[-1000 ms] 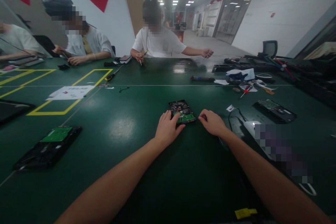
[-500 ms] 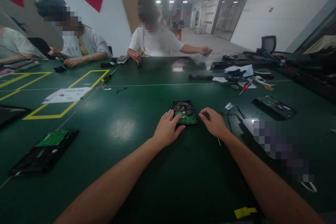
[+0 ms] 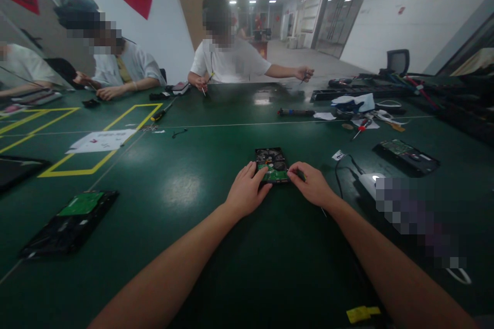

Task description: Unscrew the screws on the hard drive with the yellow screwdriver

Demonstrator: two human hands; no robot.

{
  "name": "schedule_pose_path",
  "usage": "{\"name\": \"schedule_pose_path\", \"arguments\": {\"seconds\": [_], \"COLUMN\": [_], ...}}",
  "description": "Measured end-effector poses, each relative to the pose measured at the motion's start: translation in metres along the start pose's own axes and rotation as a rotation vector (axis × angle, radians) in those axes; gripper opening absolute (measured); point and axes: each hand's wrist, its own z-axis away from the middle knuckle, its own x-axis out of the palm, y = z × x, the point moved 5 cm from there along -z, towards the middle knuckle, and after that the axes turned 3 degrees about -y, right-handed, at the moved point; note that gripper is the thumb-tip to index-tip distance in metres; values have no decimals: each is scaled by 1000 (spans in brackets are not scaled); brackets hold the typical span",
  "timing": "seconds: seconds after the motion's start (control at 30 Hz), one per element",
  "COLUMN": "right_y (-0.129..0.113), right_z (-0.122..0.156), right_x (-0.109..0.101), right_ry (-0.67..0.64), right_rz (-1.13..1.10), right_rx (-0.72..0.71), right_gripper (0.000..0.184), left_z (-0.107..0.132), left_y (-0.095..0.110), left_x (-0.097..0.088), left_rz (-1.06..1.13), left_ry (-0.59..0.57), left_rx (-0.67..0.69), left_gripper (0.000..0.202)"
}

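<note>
A hard disk drive [image 3: 269, 157] lies on the green table with its green circuit board facing up. My left hand [image 3: 247, 190] grips its left side, fingers over the edge and board, thumb at the near edge. At the drive's right edge, my right hand [image 3: 311, 181] has thumb and forefinger pinched together; any tiny piece between them is too small to make out. A thin metal shaft [image 3: 323, 212] pokes out below that wrist and a bit of yellow shows in the palm, so a screwdriver appears tucked in the hand, mostly hidden.
Another hard drive [image 3: 406, 157] lies to the right, beside a white power strip [image 3: 372, 185], partly blurred. A larger black unit with a green board [image 3: 82, 203] sits at left. Tools, cloth and a red screwdriver [image 3: 362, 127] lie at back right. Co-workers [image 3: 231, 61] sit across the table.
My right hand has moved left, bringing its pinched fingertips to the drive's right edge. The left hand keeps its hold. The view has shifted slightly.
</note>
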Motion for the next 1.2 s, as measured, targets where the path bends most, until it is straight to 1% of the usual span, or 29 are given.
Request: {"name": "schedule_pose_path", "arguments": {"seconds": [0.13,0.23,0.37,0.57,0.73,0.9,1.07,1.2], "right_y": [3,6,6,-2,-8,-11,-16,-18], "right_z": [0,1,4,5,7,9,8,8], "right_x": [0,-1,2,1,4,8,2,1], "right_ry": [22,39,16,-14,-62,-84,-44,-60], "right_rz": [-52,-84,-151,-204,-234,-207,-142,-118], "right_rx": [18,61,132,150,128,95,23,15], "right_gripper": [11,14,22,25,23,19,15,14], "left_z": [0,0,1,9,25,39,39,37], "left_y": [-1,-1,1,5,4,2,-6,-10], "left_x": [2,2,2,-2,-8,-14,-19,-25], "left_rz": [-8,-18,-33,-45,-55,-49,-3,29], "left_ry": [-9,-10,-24,-46,-45,-47,-51,-38], "left_rx": [-5,-4,-5,-1,-11,11,34,63], "left_gripper": [55,54,53,58,57,57,51,48]}}
